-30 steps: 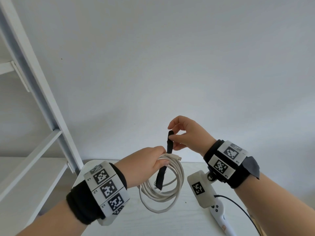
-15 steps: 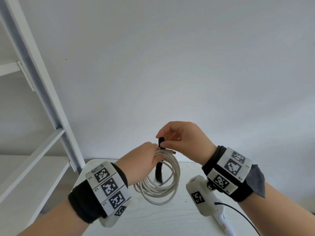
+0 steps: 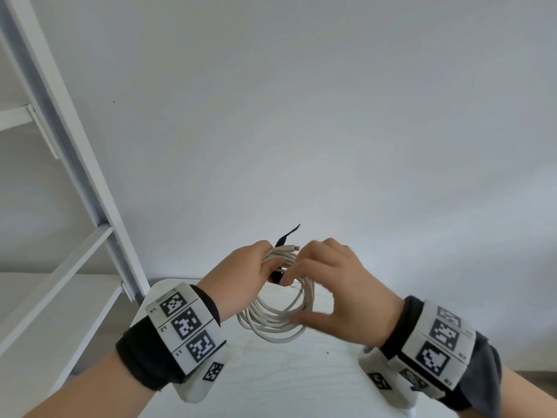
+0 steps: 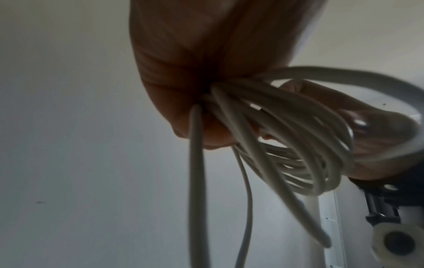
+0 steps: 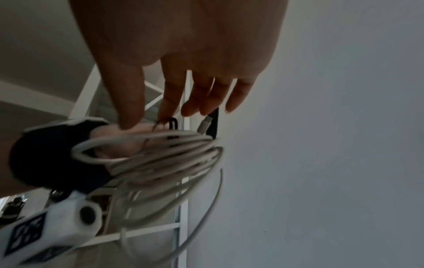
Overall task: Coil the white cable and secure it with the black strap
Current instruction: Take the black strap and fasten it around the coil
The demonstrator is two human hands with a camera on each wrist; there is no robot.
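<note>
While gripped by left hand [image 3: 244, 276], cable [image 3: 280, 321] hangs.

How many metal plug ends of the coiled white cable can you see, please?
1: the metal-tipped plug juts from the top of the coiled white cable, beside the black strap. The other end may be hidden inside the left hand.

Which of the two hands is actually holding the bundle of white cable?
The left hand: its fingers are curled round the top of the white cable coil. The right hand only reaches its fingertips in at the black strap.
</note>
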